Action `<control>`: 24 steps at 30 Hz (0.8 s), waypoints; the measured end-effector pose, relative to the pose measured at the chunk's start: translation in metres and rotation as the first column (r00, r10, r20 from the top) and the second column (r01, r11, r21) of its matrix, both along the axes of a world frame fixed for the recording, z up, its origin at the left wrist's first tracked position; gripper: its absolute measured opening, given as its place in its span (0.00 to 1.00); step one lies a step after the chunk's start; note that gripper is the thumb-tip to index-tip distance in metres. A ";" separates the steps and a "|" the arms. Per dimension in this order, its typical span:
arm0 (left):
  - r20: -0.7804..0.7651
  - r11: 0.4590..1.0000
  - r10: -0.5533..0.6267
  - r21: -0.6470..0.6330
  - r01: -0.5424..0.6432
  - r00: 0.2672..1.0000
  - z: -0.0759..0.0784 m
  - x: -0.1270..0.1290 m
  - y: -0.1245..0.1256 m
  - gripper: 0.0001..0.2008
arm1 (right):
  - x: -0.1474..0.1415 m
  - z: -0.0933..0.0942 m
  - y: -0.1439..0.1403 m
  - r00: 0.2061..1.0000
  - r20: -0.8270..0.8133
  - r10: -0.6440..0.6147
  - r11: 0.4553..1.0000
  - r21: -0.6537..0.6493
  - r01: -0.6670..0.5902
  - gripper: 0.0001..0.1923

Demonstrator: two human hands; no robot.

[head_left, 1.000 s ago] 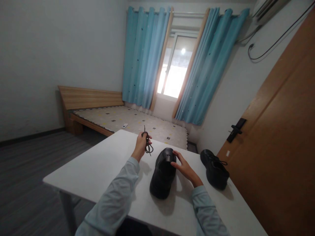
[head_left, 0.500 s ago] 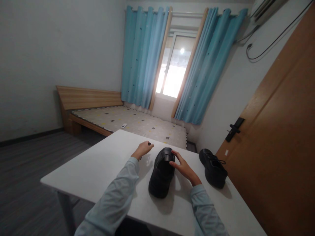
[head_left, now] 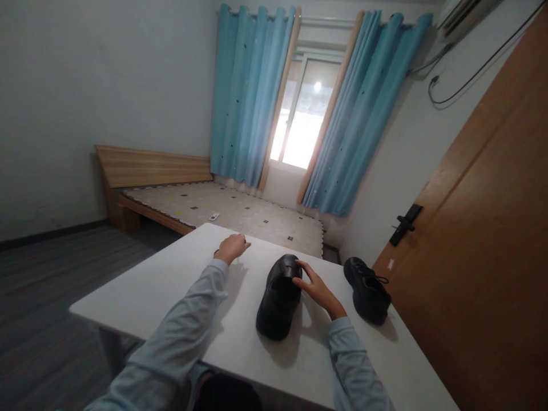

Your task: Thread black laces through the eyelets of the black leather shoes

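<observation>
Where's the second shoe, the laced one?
Head view: laced shoe stands on the table's right side, near the door, right of the right hand.

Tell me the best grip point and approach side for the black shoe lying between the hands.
Probably the heel end of the near shoe, from above. It lies lengthwise on the table, heel nearest the person, and the right hand already rests on its far toe end. The left hand is closed, farther left.

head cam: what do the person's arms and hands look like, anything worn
Both arms wear long, loose pale blue-grey sleeves, softly creased, ending at the wrists. The left hand and right hand are bare: no gloves, and no rings or watch that I can make out.
</observation>
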State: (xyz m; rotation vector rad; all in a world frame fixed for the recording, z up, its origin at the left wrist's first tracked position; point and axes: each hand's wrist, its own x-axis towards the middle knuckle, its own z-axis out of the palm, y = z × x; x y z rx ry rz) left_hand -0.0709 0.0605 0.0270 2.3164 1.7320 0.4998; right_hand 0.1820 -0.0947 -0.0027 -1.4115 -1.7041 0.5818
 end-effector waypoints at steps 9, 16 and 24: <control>-0.172 0.990 0.133 -0.024 -0.139 0.976 -0.009 -0.059 0.025 0.14 | 0.016 0.003 -0.005 1.000 -0.002 0.003 1.000 -0.012 -0.003 0.32; -0.110 0.988 0.079 -0.124 -0.093 0.991 -0.028 -0.074 0.034 0.13 | 0.020 0.007 -0.008 1.000 0.006 0.012 1.000 -0.023 -0.012 0.31; -0.144 0.992 0.010 -0.127 -0.029 0.990 -0.030 -0.056 0.022 0.17 | 0.016 0.009 -0.006 1.000 0.011 0.017 1.000 -0.007 -0.017 0.30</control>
